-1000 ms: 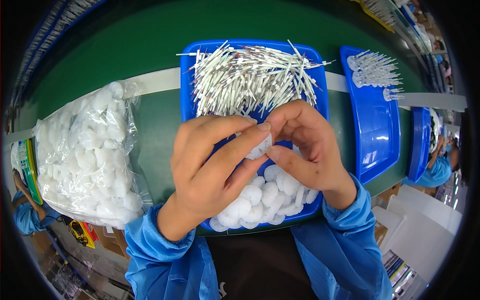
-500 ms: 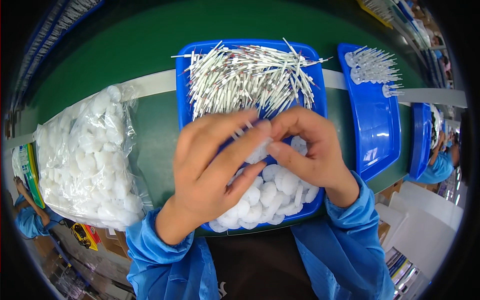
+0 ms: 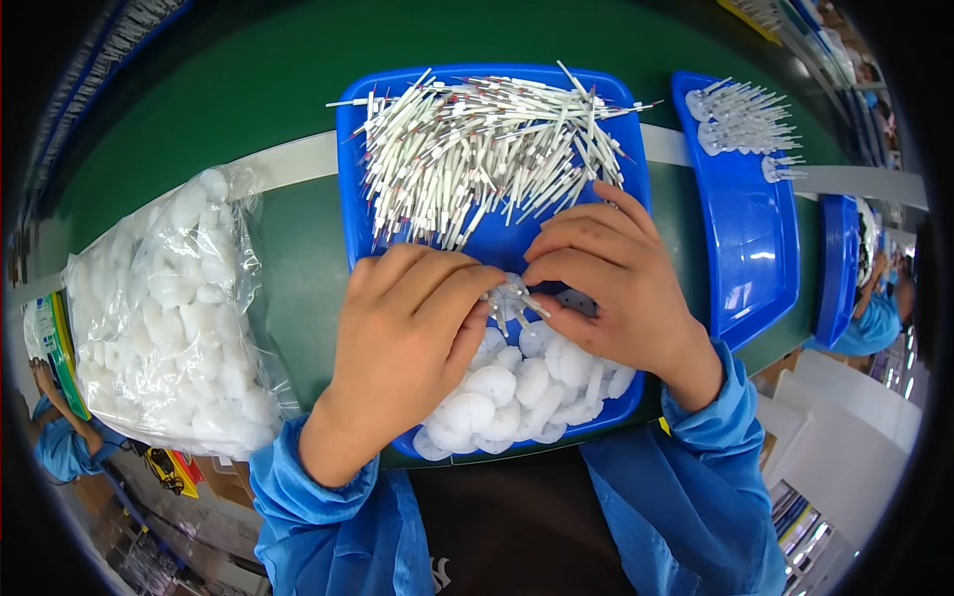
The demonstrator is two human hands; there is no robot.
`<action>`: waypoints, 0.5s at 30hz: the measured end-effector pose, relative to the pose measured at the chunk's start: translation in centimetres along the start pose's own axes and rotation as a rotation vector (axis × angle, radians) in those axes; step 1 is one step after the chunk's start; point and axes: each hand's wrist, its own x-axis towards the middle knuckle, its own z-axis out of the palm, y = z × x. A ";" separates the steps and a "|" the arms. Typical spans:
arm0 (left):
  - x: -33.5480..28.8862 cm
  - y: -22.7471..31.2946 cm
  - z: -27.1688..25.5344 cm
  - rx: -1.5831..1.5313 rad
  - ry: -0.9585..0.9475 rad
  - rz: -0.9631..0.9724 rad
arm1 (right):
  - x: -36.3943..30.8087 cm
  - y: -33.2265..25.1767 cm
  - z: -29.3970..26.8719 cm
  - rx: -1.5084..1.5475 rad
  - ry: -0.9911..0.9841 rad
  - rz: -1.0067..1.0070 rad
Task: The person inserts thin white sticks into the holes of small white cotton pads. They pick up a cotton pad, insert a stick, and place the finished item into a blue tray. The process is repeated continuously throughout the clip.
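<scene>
Over a blue bin (image 3: 352, 189), my left hand (image 3: 402, 333) and my right hand (image 3: 626, 293) meet and pinch a translucent plastic disc (image 3: 511, 296) from both sides. Several thin white pins stick out of this disc toward me. My fingertips hide part of its rim. Below the hands lies a heap of white plastic discs (image 3: 497, 387) in the near part of the bin. Its far part holds a pile of thin white rods (image 3: 497, 139), some with reddish and dark bands.
A clear bag of white discs (image 3: 174, 318) lies at the left. On the right, a blue tray (image 3: 750, 258) carries discs with upright pins (image 3: 740, 119) at its far end. Another blue bin (image 3: 838, 273) stands beyond. Other people's blue sleeves (image 3: 865, 333) show at both edges.
My hands have turned the disc so its pins now point toward me. The left fingers have curled in, and the right hand's outer fingers have lifted. The view has shifted slightly.
</scene>
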 end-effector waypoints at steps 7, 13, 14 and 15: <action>0.3 0.3 0.0 0.046 0.001 -0.049 | 0.8 -0.5 0.2 -0.001 -0.014 -0.042; 0.3 0.3 0.3 0.058 0.020 -0.009 | 0.3 -0.7 1.0 -0.102 0.051 -0.094; 0.5 0.4 0.4 0.056 0.022 0.008 | 0.1 -0.7 1.1 -0.137 0.074 -0.097; 0.5 0.6 0.2 0.084 0.013 -0.002 | 0.0 -0.8 1.2 -0.139 0.050 -0.107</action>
